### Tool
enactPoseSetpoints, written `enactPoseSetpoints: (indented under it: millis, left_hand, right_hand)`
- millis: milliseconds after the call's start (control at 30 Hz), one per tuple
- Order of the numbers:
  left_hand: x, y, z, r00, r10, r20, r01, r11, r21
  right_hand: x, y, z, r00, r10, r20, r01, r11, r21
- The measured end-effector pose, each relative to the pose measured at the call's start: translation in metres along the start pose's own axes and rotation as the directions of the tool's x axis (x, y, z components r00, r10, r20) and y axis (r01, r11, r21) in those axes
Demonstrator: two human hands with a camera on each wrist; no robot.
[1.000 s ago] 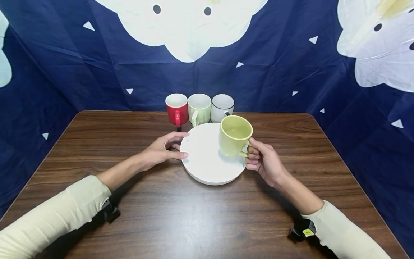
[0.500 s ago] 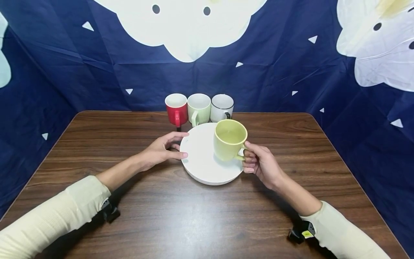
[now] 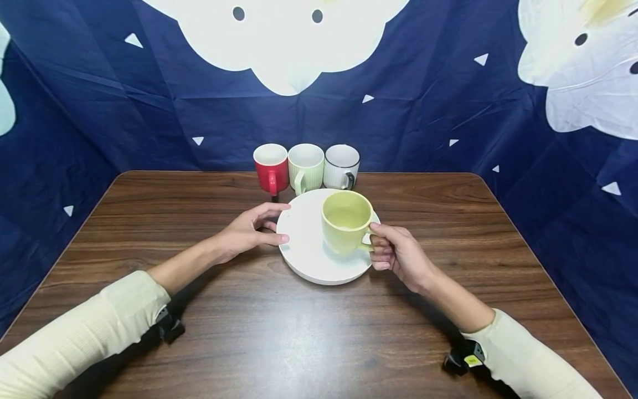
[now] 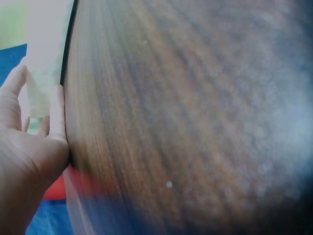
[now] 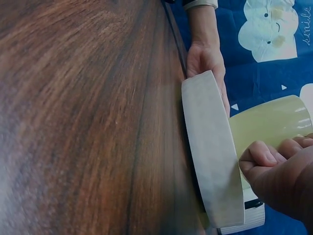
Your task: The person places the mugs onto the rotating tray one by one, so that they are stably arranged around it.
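My right hand [image 3: 406,255] pinches the handle of a yellow-green mug [image 3: 339,235]. The mug is upright over the right half of a thick white round turntable-like disc [image 3: 301,252]. In the right wrist view, the mug's base [image 5: 234,129] meets the line of the disc's rim [image 5: 210,147]; I cannot tell whether it bears its full weight there. My left hand [image 3: 244,233] touches the disc's left edge, thumb and fingers spread and nearly straight. The left wrist view shows this hand [image 4: 29,161] against the disc's pale side [image 4: 46,63].
Behind the disc stand a red mug [image 3: 272,172], a pale green ribbed mug [image 3: 310,174] and a white mug with a black rim [image 3: 339,170], side by side. They stand on a brown wooden table [image 3: 199,332] before a blue cloth backdrop [image 3: 149,122].
My right hand has brought the yellow-green mug leftward and lower over the disc, uncovering the white mug's black handle. My left hand keeps its place on the disc's edge.
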State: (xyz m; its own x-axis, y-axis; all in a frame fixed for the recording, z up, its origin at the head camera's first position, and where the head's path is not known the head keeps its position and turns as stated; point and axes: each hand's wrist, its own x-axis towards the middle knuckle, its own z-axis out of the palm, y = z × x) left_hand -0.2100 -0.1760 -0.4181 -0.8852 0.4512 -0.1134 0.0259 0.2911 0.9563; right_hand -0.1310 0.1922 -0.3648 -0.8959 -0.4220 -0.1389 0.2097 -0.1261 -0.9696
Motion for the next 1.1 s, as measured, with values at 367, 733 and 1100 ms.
enactPoseSetpoints:
  millis: [367, 733, 1100]
  left_hand:
    - [-0.0004, 0.0003, 0.0001, 1.000, 0.002, 0.002, -0.002, 1.000, -0.012]
    - [-0.0007, 0.0012, 0.0008, 1.000, 0.004, 0.003, -0.004, 1.000, -0.021]
    - [-0.0007, 0.0014, 0.0010, 1.000, -0.003, 0.002, 0.003, 1.000, -0.026]
  right_hand:
    - [0.0013, -0.0010, -0.0001, 0.998, 0.053, 0.028, -0.053, 0.999, -0.011]
    - [0.0029, -0.0012, -0.0003, 0.992, 0.101, 0.070, -0.097, 0.994, -0.046]
    - [0.0047, 0.0001, 0.0020, 0.986, 0.139, 0.096, -0.131, 0.988, -0.087]
